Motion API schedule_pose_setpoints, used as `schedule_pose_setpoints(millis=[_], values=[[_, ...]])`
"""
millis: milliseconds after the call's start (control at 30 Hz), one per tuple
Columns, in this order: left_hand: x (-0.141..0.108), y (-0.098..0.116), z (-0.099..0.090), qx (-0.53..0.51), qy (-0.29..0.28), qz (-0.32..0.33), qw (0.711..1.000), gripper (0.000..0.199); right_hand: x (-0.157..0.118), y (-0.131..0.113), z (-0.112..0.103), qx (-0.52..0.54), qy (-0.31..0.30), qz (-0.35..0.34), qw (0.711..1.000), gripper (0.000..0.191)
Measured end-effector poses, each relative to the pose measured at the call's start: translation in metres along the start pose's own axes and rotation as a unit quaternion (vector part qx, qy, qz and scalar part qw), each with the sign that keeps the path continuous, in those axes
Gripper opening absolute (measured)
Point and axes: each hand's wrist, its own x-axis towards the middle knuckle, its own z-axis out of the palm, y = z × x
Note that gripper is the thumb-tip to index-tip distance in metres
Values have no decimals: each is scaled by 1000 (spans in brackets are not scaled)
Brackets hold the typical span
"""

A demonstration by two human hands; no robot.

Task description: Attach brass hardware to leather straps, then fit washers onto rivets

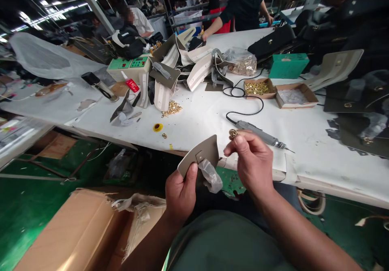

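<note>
My left hand [184, 192] grips a curved olive-grey bag flap [194, 154] over the table's front edge, thumb on its face. A clear plastic wrap [211, 176] hangs from a fitting on the flap. Between thumb and fingertips, my right hand [253, 157] pinches a small gold metal fitting [233, 133], raised just right of the flap and apart from it. Just behind that hand lies a grey electric screwdriver [259, 133] with its bit pointing right. Loose gold fittings [172, 108] form a pile farther back on the white table [200, 119].
Pale and olive flaps [199, 72] are heaped at the back. Small boxes of gold screws [257, 88] and clear pieces [293, 96] stand right of centre. A red glue bottle [130, 82] and yellow ring [157, 127] lie left. Another person's arm [214, 28] reaches in behind.
</note>
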Motion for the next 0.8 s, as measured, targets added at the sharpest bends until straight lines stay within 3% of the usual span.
schedule_pose_setpoints(millis=[33, 100, 167, 233, 467, 633, 800], values=[[1, 0, 0, 4, 2, -7, 1000, 25, -1, -1, -2, -59, 10, -52, 997, 10], [3, 2, 1, 2, 0, -14, 1000, 28, -5, 0, -5, -151, -37, -103, 982, 7], [3, 5, 3, -1, 6, -11, 1000, 25, -10, 4, -3, -189, -113, -88, 972, 11], [1, 7, 5, 3, 14, 6, 1000, 20, -16, 11, 0, -193, -141, -61, 969, 14], [-2, 7, 3, 58, 2, 83, 995, 15, -25, 18, 7, -206, -115, -82, 968, 11], [-2, 12, 5, 27, -1, 77, 997, 15, -29, 17, 6, -204, -82, -94, 971, 10], [-5, 11, 8, 16, -2, 66, 998, 14, -31, 22, 5, -211, -86, -115, 967, 6]])
